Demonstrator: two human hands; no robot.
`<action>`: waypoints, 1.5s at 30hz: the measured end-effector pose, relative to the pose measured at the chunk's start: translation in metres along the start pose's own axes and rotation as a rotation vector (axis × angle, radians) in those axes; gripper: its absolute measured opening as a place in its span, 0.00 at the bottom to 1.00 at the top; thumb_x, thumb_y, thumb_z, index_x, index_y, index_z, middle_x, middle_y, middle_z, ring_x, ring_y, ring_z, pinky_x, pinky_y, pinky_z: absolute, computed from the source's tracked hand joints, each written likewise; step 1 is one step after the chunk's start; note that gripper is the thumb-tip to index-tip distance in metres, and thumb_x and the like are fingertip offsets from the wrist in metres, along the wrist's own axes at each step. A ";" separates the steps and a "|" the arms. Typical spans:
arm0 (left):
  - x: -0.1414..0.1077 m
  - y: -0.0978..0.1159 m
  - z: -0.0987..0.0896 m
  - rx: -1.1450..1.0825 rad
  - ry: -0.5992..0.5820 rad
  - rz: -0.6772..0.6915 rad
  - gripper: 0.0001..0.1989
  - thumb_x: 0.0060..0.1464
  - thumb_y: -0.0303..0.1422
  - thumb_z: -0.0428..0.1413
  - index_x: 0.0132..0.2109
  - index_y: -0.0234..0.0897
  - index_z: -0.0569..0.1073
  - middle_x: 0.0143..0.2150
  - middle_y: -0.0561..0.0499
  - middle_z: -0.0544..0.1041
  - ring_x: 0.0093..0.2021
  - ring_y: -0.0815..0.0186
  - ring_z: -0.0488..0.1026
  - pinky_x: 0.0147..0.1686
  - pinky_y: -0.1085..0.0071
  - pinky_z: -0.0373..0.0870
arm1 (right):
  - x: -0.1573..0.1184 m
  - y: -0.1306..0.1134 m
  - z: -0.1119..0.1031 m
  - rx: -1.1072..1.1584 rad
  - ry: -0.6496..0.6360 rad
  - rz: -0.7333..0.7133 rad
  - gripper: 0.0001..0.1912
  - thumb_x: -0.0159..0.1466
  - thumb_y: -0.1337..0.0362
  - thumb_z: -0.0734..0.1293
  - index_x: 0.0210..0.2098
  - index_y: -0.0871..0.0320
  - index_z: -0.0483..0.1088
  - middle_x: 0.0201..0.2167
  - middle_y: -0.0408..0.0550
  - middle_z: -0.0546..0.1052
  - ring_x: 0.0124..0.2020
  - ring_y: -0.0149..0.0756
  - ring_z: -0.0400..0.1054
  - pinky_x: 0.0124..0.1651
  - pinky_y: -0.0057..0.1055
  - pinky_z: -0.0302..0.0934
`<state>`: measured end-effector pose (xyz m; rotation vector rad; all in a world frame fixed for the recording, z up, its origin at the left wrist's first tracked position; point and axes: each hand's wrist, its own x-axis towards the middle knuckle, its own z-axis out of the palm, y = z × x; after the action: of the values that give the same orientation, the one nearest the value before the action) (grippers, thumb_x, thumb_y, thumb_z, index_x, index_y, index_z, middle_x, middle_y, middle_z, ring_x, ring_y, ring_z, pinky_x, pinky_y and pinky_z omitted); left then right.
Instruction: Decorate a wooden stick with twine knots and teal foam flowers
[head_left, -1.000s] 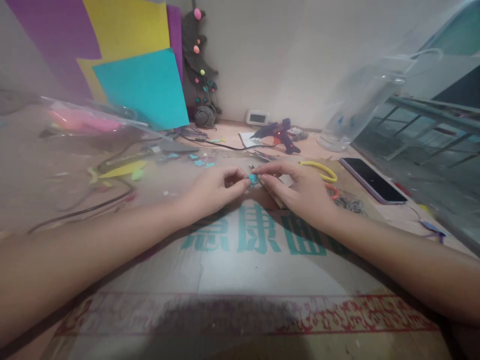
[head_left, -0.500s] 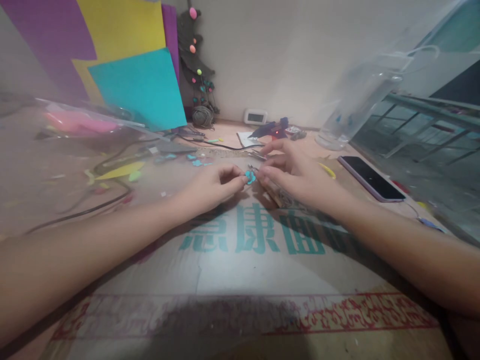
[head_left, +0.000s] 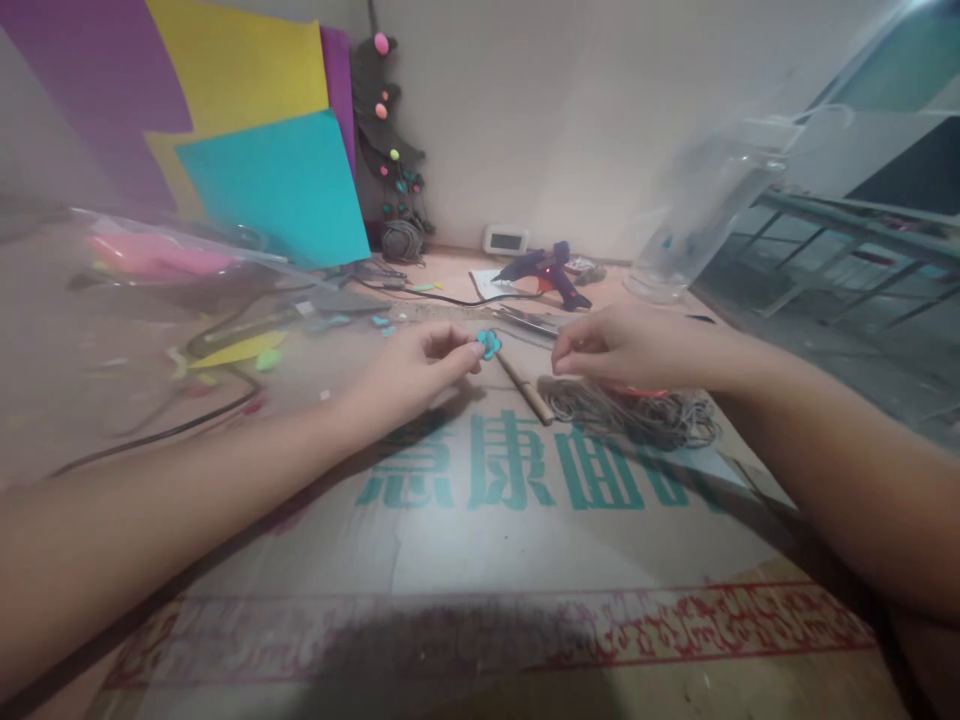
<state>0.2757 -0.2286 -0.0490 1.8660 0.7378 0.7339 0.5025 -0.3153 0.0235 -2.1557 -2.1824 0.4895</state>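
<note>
Between thumb and fingers, my left hand (head_left: 431,370) pinches a small teal flower (head_left: 489,345) with rounded petals. To its right, my right hand (head_left: 619,348) is closed with fingertips together; what it holds, if anything, is too small to see. A bundle of grey cord (head_left: 637,410) lies under and beside the right hand. Just below the flower, a thin wooden stick (head_left: 525,388) rests slanted on the board. Behind the right fingers lies a slim metal tool (head_left: 529,322), partly hidden.
A dark glue gun (head_left: 544,272) with a red light stands at the back near a small white digital clock (head_left: 505,240). Coloured sheets (head_left: 277,190) lean at the back left. A clear plastic jug (head_left: 690,220) stands back right. Yellow scraps (head_left: 244,348) and a black cable (head_left: 165,430) lie left.
My right hand has moved right, away from the flower, uncovering the stick and cord. The left hand still holds the flower, now slightly further left.
</note>
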 end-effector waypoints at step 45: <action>-0.001 -0.005 0.003 0.074 -0.202 0.021 0.13 0.60 0.42 0.53 0.34 0.37 0.74 0.30 0.52 0.76 0.30 0.66 0.71 0.31 0.72 0.65 | 0.015 -0.023 0.074 0.938 0.416 -0.244 0.16 0.61 0.52 0.71 0.33 0.57 0.67 0.27 0.40 0.70 0.26 0.29 0.65 0.29 0.28 0.60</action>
<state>0.2769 -0.2288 -0.0553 1.9834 0.6242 0.5275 0.4614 -0.3146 -0.0444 -1.3189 -1.4949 0.7565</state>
